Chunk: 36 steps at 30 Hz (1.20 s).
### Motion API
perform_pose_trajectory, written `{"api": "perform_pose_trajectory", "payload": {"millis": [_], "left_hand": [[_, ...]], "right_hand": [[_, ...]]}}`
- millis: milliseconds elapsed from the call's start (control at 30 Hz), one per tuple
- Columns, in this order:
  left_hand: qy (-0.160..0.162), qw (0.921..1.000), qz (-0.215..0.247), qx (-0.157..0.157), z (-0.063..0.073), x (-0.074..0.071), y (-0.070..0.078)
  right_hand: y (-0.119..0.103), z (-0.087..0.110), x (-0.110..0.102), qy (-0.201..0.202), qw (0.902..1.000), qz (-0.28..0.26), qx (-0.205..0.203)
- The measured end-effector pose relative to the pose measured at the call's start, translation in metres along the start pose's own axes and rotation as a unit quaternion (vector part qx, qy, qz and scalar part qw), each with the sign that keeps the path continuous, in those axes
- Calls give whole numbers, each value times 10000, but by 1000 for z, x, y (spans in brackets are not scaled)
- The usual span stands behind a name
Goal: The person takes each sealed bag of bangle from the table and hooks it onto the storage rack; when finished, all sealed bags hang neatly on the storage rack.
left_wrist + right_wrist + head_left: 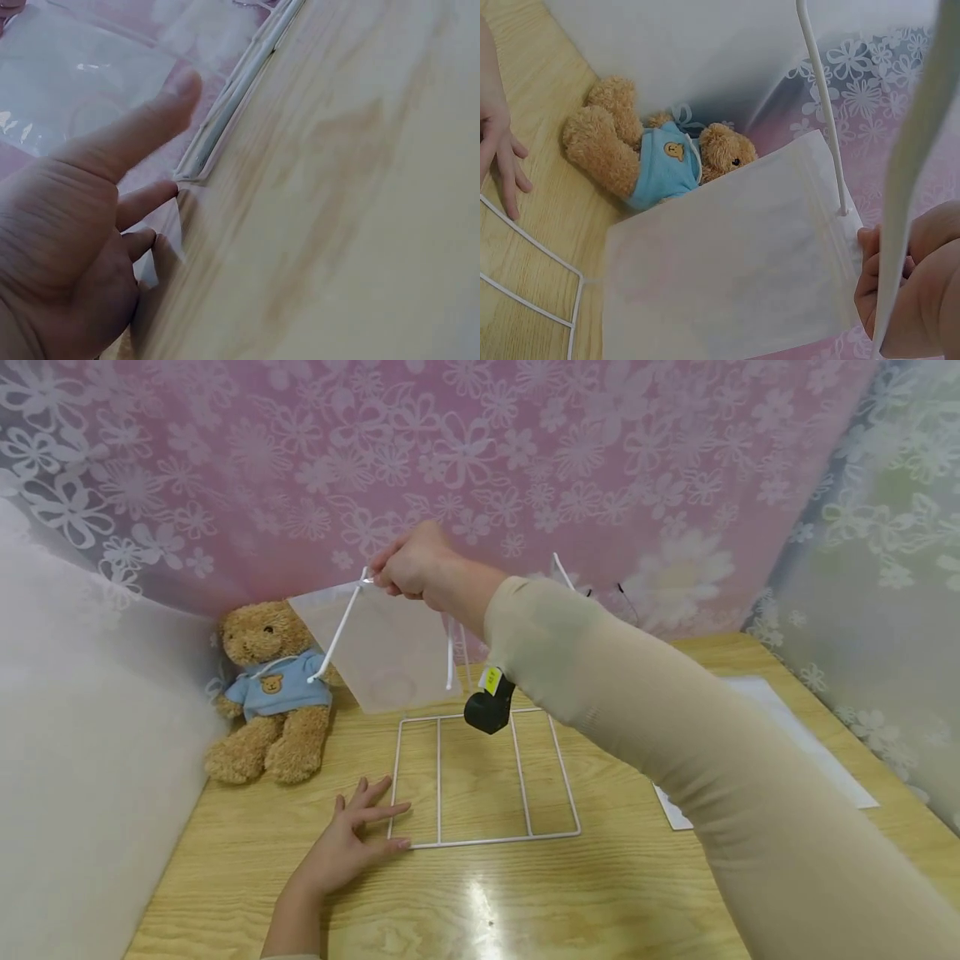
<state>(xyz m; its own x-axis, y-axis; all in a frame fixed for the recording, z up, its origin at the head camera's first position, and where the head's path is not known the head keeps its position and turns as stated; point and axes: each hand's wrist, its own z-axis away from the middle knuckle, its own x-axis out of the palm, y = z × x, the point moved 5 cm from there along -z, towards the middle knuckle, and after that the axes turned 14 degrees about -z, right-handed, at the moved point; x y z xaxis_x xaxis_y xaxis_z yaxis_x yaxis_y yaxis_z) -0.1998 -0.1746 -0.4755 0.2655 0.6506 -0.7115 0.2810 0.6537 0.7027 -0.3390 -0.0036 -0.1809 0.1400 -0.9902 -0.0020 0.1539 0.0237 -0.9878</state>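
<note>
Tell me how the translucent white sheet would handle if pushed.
The translucent white sheet is probably light, as it looks thin and partly see-through. It likely bends easily, given faint wrinkles near the held edge. It may be slippery: the left wrist view shows glossy highlights.

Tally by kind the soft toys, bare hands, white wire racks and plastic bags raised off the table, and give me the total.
Soft toys: 1 (teddy bear)
Bare hands: 2 (left hand, right hand)
White wire racks: 1 (wire rack)
Raised plastic bags: 1 (translucent plastic bag)
Total: 5
</note>
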Motion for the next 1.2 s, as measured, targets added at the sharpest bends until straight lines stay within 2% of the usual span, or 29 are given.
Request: {"api": "perform_pose_trajectory", "payload": {"millis": [133, 533, 900, 1033, 1200], "left_hand": [[-49, 9998, -197, -18, 0, 2, 0], [-89, 9993, -361, -11, 1, 5, 3], [-70, 9991, -427, -40, -1, 3, 0], [-56, 9993, -378, 15, -1, 3, 0], [-52, 9994, -350, 20, -2, 3, -1]], "right_hand": [[1, -2, 0, 80, 9999, -71, -93], [3, -12, 1, 89, 9998, -139, -124], [3, -18, 3, 2, 10000, -89, 11], [1, -18, 2, 6, 9999, -58, -96], [2, -11, 4, 194, 9993, -151, -282]]}}
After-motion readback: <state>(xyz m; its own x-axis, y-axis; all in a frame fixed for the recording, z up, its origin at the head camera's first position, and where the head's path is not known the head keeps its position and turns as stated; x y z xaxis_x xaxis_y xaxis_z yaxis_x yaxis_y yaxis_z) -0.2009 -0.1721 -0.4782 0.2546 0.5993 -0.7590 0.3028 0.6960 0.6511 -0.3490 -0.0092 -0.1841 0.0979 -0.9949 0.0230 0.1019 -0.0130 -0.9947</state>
